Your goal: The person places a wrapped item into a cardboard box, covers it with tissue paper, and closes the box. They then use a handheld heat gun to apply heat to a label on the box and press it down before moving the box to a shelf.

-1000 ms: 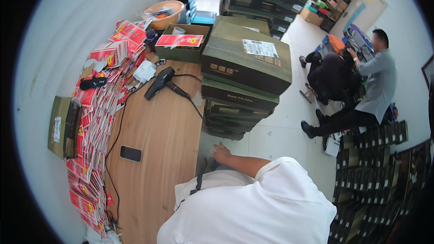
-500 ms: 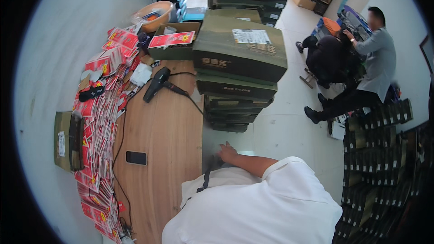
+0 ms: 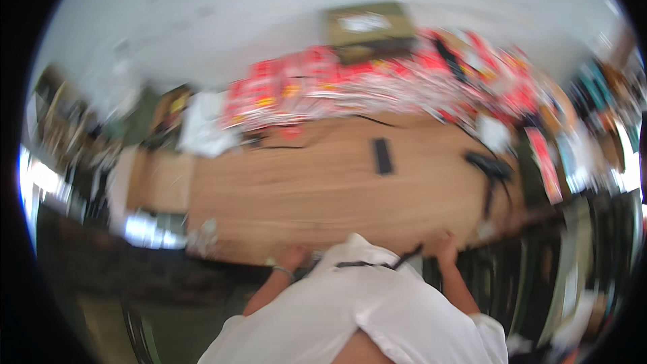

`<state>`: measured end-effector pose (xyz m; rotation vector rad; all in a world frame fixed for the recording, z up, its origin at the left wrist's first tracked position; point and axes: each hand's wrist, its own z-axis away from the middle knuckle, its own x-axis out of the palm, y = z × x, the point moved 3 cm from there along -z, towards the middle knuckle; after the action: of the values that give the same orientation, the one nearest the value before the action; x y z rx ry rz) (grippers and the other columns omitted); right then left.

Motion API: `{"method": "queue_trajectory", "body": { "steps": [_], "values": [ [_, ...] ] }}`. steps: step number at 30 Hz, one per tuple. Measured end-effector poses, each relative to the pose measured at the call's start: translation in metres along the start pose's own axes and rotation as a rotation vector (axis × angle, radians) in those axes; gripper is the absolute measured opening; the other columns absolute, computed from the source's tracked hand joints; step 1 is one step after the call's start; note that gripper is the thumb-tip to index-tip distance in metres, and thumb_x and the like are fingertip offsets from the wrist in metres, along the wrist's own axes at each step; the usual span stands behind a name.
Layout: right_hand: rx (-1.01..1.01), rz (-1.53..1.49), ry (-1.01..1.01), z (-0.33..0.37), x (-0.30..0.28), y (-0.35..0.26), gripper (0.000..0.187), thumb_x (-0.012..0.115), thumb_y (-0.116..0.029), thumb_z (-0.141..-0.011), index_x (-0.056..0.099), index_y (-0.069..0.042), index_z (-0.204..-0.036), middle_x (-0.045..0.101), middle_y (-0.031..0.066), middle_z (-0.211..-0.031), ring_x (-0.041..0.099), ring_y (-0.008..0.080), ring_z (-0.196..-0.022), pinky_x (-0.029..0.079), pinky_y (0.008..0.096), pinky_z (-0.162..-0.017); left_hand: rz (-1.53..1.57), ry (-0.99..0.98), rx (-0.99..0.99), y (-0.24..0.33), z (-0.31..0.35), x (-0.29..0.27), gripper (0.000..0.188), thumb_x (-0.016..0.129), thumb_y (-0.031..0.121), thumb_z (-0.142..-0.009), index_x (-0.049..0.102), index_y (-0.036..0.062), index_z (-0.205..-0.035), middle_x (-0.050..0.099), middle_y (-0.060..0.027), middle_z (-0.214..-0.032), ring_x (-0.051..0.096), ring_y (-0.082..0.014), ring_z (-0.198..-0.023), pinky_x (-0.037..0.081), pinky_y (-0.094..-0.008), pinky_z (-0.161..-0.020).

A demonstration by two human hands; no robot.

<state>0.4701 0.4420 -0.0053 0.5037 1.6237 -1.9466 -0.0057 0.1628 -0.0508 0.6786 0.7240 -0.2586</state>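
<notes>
Strong motion blur runs through the picture. My left hand [image 3: 292, 257] is at the near edge of the wooden table [image 3: 283, 182], left of my body, its fingers smeared. To the right, my right hand [image 3: 444, 248] is by the same edge, beside a dark strap at my waist; its fingers are blurred as well. Whether either hand holds anything does not show. A dark phone [image 3: 383, 156] lies flat in the middle of the table, away from both hands. Beyond my right hand rests a black hair dryer [image 3: 490, 165] with its cord.
Red-and-white printed cards [image 3: 364, 87] lie heaped along the wall, with a dark green box [image 3: 371, 34] behind them. A white bag [image 3: 204, 121] and a brown carton [image 3: 162, 178] are at the left. Dark green boxes [image 3: 505, 273] stand at the right, near my right arm.
My view has swung left, so the table now spans the picture. My left hand has come into sight. My right hand now appears at the table's near edge.
</notes>
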Motion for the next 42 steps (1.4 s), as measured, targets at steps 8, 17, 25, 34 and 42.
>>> {"method": "queue_trajectory", "body": {
  "steps": [8, 17, 25, 34, 42],
  "values": [
    [-0.508, 0.170, -0.309, -0.164, 0.108, -0.058, 0.048, 0.054, -0.009, -0.091, 0.044, 0.009, -0.134, 0.054, 0.0269, -0.126, 0.050, 0.0358, -0.121, 0.040, 0.0419, -0.104, 0.354, 0.463, -0.303, -0.044, 0.113, 0.063, 0.030, 0.050, 0.028, -0.091, 0.065, 0.0029, -0.097, 0.067, -0.0219, -0.099, 0.063, -0.0411, -0.093, 0.050, -0.0477, -0.081],
    [-0.971, 0.101, -0.913, -0.048, 0.283, -0.249, 0.046, 0.054, -0.006, -0.088, 0.046, 0.009, -0.131, 0.056, 0.0276, -0.124, 0.055, 0.0352, -0.118, 0.044, 0.0409, -0.098, 0.407, 0.745, -0.701, -0.070, 0.322, 0.203, 0.031, 0.054, 0.031, -0.092, 0.065, 0.0053, -0.106, 0.067, -0.0208, -0.101, 0.063, -0.0388, -0.096, 0.051, -0.0443, -0.087],
    [-1.523, -0.278, -1.051, 0.195, 0.206, -0.549, 0.039, 0.058, -0.014, -0.095, 0.051, 0.003, -0.129, 0.058, 0.0192, -0.122, 0.056, 0.0301, -0.116, 0.043, 0.0363, -0.100, 0.563, 2.452, -0.687, -0.077, 0.556, -0.020, 0.017, 0.050, 0.013, -0.099, 0.053, -0.0001, -0.109, 0.058, -0.0087, -0.100, 0.056, -0.0197, -0.093, 0.047, -0.0341, -0.084],
    [-1.432, -0.613, -1.527, 0.440, 0.214, -0.686, 0.064, 0.052, -0.045, -0.097, 0.043, 0.003, -0.140, 0.044, 0.0264, -0.142, 0.041, 0.0361, -0.134, 0.033, 0.0417, -0.111, 0.789, 1.833, 0.001, -0.091, 0.685, -0.303, 0.070, 0.041, 0.054, -0.099, 0.028, 0.0088, -0.152, 0.034, -0.0147, -0.153, 0.032, -0.0292, -0.142, 0.020, -0.0404, -0.116],
    [-1.413, -0.903, -1.496, 0.445, 0.182, -0.656, 0.072, 0.057, -0.038, -0.096, 0.027, 0.003, -0.148, 0.033, 0.0252, -0.149, 0.033, 0.0350, -0.140, 0.027, 0.0390, -0.114, 0.539, 1.878, -0.053, -0.041, 0.666, -0.306, 0.057, 0.046, 0.036, -0.101, 0.034, 0.0091, -0.150, 0.032, -0.0074, -0.154, 0.034, -0.0233, -0.137, 0.024, -0.0365, -0.113]
  ]
}}
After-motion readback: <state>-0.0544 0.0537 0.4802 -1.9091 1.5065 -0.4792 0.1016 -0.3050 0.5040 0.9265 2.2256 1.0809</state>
